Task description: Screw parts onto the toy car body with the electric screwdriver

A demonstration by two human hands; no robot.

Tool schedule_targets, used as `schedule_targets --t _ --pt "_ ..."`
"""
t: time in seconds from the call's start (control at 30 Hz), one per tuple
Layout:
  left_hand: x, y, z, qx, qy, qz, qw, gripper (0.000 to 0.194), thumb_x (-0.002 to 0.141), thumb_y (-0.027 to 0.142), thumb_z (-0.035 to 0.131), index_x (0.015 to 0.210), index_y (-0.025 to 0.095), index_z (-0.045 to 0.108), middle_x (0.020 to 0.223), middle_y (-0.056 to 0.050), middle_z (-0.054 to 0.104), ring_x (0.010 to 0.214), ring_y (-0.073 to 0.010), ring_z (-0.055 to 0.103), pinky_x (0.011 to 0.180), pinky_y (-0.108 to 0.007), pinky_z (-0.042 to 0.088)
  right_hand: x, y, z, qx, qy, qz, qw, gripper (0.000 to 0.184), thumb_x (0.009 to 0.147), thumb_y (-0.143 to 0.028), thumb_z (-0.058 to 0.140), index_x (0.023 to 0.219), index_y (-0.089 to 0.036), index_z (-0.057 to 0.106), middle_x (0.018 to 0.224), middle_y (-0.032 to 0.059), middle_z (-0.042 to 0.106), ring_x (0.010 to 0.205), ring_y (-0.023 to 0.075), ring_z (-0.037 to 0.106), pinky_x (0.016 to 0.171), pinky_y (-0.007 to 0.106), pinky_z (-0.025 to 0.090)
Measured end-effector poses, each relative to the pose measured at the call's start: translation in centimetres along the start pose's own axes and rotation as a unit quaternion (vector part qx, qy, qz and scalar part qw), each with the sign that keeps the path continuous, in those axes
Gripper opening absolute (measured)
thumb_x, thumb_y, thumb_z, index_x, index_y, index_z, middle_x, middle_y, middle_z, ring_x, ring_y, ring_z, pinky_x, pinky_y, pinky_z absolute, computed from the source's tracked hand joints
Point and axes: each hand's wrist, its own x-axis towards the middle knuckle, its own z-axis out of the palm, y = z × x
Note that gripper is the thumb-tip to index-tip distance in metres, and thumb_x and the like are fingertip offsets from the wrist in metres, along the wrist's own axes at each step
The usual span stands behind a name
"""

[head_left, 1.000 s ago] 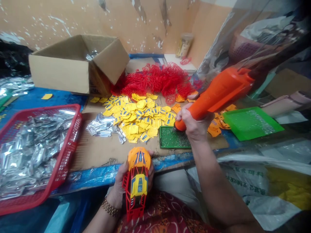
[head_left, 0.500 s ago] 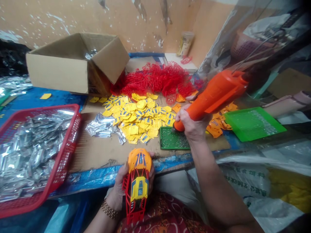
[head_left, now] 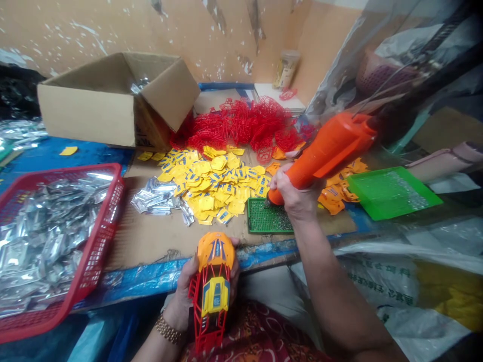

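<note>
A tan wall [head_left: 132, 30] with chipped paint stands behind everything. In front of it is a table [head_left: 53, 148] with a blue cover and flat brown cardboard on top. A big open box [head_left: 86, 113] sits at the back left, and a bit of something shiny shows inside. Nearer, on the left, is a red basket [head_left: 102, 236] full of shiny silver pieces [head_left: 41, 246]. Past the middle lies a big, tangled heap of red frames [head_left: 241, 123]. Just in front of it is a heap of yellow pieces [head_left: 215, 183], some with blue marks. The right hand [head_left: 300, 198] is wrapped tight around the low end of a fat orange tool [head_left: 332, 151]. The tool slants down to the left, with its dark end over a small green tray [head_left: 267, 231]; I can't tell if it touches. A flat green tray [head_left: 392, 193] is off to the right, with orange pieces [head_left: 332, 198] beside it. The left hand [head_left: 184, 286] grips a toy car [head_left: 213, 289] from below and both sides, in front of the table edge. The car's orange end points at the table and its red end points at the lap. A gold watch band [head_left: 168, 330] is on the left wrist. Tiny grey bits [head_left: 285, 218] lie in the small green tray.
</note>
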Motion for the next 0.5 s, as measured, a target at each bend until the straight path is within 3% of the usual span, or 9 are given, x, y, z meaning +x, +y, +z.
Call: schedule_targets --t 0.07,0.23,0.5 --pt "0.09 0.02 -0.08 0.005 -0.002 0.000 1.000 0.070 0.074 0.056 0.067 0.130 0.015 0.054 0.084 -0.007 0.060 0.063 -0.0185 0.057 0.050 -0.027 0.045 -0.03 -0.08 0.16 0.004 0.028 -0.003 1.000 0.026 0.079 -0.036 0.071 0.098 -0.028 0.056 0.070 -0.0026 0.055 0.058 0.0158 0.057 0.059 0.038 0.054" --pt "0.09 -0.05 -0.13 -0.004 -0.002 0.007 1.000 0.071 0.074 0.056 0.067 0.131 0.016 0.054 0.084 -0.006 0.059 0.064 -0.0176 0.055 0.052 -0.026 0.046 0.12 -0.19 0.25 0.008 0.028 0.010 1.000 0.026 0.075 -0.023 0.068 0.096 -0.023 0.053 0.066 -0.0048 0.054 0.058 0.0131 0.056 0.059 0.034 0.053" --pt "-0.04 -0.06 0.20 -0.008 -0.010 0.007 1.000 0.067 0.073 0.055 0.068 0.128 0.018 0.057 0.081 -0.006 0.059 0.062 -0.0174 0.055 0.050 -0.026 0.046 0.13 -0.31 0.22 0.036 0.026 0.026 0.999 0.026 0.073 -0.021 0.070 0.093 -0.023 0.052 0.067 -0.0050 0.056 0.059 0.0133 0.056 0.060 0.033 0.052"
